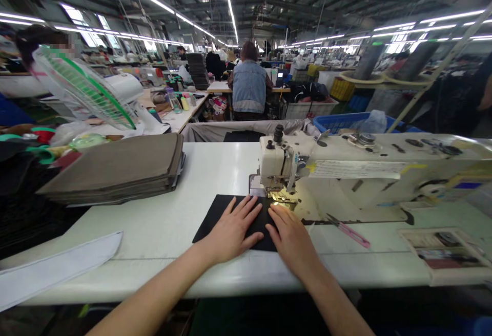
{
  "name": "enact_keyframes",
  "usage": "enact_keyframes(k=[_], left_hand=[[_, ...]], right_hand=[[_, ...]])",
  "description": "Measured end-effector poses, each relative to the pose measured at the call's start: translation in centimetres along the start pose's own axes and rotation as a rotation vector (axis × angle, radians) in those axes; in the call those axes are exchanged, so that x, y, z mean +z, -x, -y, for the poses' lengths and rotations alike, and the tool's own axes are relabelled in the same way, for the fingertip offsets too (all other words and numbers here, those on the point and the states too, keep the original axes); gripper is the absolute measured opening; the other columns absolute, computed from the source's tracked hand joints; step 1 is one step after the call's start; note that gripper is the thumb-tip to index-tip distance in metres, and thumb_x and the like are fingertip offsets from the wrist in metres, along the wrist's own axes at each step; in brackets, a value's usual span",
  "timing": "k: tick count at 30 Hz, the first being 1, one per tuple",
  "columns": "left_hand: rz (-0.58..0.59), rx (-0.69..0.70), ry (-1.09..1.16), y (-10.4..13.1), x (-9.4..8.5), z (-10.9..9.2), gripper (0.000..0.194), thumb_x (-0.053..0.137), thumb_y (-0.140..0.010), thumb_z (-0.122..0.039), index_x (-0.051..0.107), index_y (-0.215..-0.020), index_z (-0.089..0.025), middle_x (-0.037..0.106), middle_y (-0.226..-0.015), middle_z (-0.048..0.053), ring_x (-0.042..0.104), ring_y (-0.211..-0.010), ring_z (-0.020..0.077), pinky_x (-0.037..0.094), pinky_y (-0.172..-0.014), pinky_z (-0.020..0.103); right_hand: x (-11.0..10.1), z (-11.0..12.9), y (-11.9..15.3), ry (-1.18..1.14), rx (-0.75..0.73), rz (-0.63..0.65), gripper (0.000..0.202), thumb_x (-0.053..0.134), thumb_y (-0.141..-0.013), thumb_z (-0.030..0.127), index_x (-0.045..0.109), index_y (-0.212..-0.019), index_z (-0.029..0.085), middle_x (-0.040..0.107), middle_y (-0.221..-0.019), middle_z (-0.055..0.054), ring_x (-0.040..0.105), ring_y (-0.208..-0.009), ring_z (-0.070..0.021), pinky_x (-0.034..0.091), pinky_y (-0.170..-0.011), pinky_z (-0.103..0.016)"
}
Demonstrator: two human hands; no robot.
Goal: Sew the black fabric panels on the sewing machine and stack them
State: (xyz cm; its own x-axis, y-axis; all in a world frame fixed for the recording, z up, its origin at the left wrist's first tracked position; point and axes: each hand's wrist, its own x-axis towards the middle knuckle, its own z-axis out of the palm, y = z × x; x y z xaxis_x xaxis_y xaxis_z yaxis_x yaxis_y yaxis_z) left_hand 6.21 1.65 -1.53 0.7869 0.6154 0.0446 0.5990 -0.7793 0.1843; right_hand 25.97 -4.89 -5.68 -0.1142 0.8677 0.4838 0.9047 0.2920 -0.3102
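Observation:
A black fabric piece (215,215) lies flat on the white sewing table (154,244), its right edge by the needle area of a sewing machine (282,164). My left hand (234,228) rests palm down on the fabric, fingers spread. Close to the lit presser foot (282,198), my right hand (290,233) lies with outstretched fingers over the fabric's right edge and thumb on the cloth. Part of the fabric is hidden under both hands. Pink-handled thread snips (349,231) lie right of my right hand.
A stack of grey-brown fabric panels (115,167) stands at the left, near a fan (88,85). A white curved strip (61,269) lies at the front left. At the right sits a small parts tray (426,269). Beyond the machine are a blue basket (342,121) and a seated person (249,85).

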Motion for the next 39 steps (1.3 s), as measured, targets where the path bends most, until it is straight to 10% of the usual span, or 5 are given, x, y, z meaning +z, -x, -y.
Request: enact_keyframes(k=[39], left_hand=[[0.048,0.160,0.150,1.5,-1.0,-0.2,0.045,0.045,-0.104,-0.036,0.045,-0.149,-0.034,0.038,-0.160,0.003,0.027,-0.151,0.0272,0.024,-0.121,0.057]], right_hand=[[-2.5,0.4,2.3,0.003,-0.081,0.037,0.029,0.049,-0.100,0.021,0.066,-0.124,0.016,0.070,-0.126,-0.009,0.062,-0.114,-0.0265,0.047,-0.104,-0.050]])
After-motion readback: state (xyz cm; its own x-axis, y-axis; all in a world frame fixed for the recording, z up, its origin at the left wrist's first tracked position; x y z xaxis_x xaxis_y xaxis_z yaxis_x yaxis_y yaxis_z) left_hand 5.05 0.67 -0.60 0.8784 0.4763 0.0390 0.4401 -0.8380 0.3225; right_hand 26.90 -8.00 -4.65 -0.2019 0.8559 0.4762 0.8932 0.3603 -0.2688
